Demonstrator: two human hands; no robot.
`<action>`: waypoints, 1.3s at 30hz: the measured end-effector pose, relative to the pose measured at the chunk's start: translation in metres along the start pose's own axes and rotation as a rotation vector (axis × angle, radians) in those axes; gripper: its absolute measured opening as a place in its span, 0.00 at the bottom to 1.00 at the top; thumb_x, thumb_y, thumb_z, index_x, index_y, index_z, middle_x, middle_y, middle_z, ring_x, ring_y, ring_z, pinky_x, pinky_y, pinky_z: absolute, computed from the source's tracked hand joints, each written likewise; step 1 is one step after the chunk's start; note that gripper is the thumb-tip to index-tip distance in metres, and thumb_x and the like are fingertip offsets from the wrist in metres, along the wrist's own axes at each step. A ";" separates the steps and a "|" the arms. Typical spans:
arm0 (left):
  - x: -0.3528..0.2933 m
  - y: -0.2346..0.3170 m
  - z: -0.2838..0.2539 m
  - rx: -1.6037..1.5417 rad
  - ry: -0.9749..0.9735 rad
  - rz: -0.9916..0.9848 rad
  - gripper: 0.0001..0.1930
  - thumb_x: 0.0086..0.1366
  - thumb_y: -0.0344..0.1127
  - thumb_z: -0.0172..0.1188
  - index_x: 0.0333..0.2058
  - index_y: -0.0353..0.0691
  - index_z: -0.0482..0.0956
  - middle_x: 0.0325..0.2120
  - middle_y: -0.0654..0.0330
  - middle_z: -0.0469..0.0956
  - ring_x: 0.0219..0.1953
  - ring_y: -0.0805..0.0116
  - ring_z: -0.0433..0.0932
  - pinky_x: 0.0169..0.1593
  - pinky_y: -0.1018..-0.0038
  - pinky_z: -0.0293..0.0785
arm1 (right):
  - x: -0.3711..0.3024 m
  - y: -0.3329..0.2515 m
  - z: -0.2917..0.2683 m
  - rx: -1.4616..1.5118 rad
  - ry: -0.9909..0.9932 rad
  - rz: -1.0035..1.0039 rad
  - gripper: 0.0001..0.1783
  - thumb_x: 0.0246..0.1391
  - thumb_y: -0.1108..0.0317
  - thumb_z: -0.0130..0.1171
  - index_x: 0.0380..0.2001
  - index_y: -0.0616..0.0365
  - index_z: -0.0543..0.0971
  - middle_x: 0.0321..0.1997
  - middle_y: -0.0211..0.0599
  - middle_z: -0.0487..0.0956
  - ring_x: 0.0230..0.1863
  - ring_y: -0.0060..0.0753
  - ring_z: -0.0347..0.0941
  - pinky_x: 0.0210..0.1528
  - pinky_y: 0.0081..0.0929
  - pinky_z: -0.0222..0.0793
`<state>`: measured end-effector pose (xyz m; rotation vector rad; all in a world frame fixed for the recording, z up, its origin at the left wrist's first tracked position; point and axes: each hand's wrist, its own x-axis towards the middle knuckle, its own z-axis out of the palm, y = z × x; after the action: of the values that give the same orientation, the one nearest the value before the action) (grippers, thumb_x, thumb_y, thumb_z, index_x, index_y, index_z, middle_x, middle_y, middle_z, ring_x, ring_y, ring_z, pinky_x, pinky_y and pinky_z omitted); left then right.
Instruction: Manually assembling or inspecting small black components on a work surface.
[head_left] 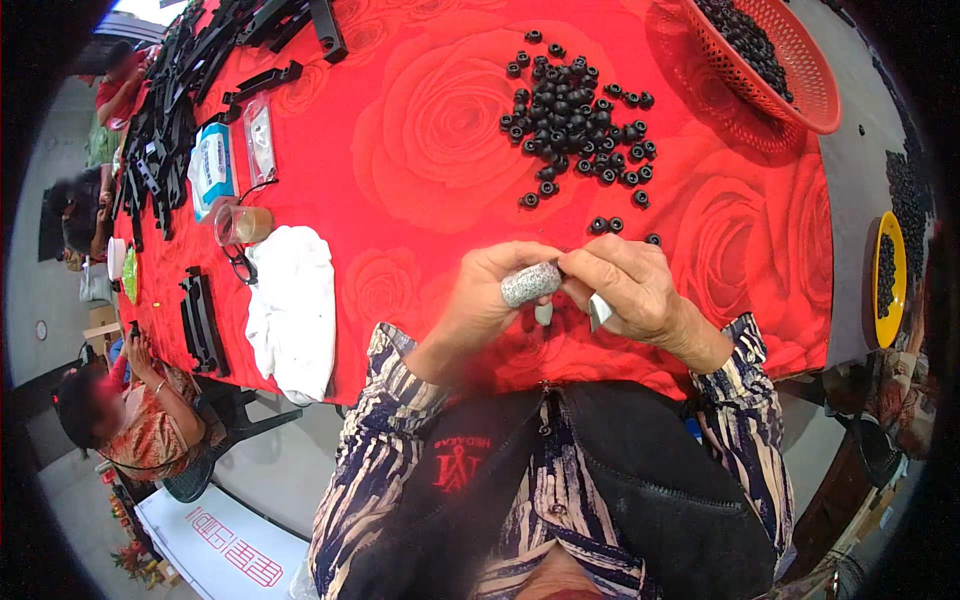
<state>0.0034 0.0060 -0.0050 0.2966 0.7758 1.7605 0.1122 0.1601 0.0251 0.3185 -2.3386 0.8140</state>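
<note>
Both hands meet over the red rose-patterned tablecloth (440, 130), close to my body. My left hand (482, 300) is closed, its fingertips pinched at a tiny dark thing too small to name. A thick grey speckled roll (531, 285) lies across its fingers; whether it is a finger wrap or a held piece, I cannot tell. My right hand (632, 290) is curled, thumb and forefinger touching the left fingertips. From its palm juts a pale, flat, blade-like piece (600, 311). Just beyond the hands lies a loose pile of small round black parts (570, 115) with holes.
A red plastic basket (825, 90) of black parts stands far right; a yellow bowl (882, 325) holds more. To the left lie a white cloth (292, 310), a cup (243, 225), a blue-and-white packet (213, 165) and long black strips (205, 325). Other people sit beyond the left edge.
</note>
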 end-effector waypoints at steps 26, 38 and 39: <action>0.004 0.007 0.009 0.333 0.131 0.203 0.11 0.58 0.23 0.56 0.41 0.32 0.74 0.31 0.61 0.73 0.28 0.75 0.74 0.29 0.82 0.71 | 0.010 -0.003 -0.023 0.388 -0.257 0.512 0.16 0.52 0.72 0.50 0.44 0.66 0.72 0.27 0.36 0.68 0.28 0.27 0.64 0.30 0.24 0.60; 0.002 0.009 0.012 0.265 0.145 0.087 0.12 0.58 0.23 0.56 0.42 0.31 0.73 0.31 0.61 0.73 0.30 0.75 0.74 0.30 0.81 0.74 | 0.005 -0.004 -0.019 0.292 -0.181 0.643 0.10 0.50 0.73 0.54 0.37 0.63 0.70 0.27 0.41 0.72 0.25 0.37 0.71 0.27 0.27 0.64; 0.002 0.009 0.011 0.264 0.104 0.099 0.12 0.58 0.23 0.56 0.42 0.31 0.73 0.31 0.61 0.73 0.30 0.75 0.74 0.30 0.81 0.74 | 0.005 -0.004 -0.020 0.327 -0.194 0.678 0.10 0.50 0.73 0.54 0.37 0.62 0.70 0.26 0.41 0.73 0.24 0.36 0.72 0.25 0.26 0.64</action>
<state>0.0020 0.0108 0.0087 0.4284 1.0883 1.7774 0.1194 0.1692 0.0424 -0.3034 -2.5091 1.5513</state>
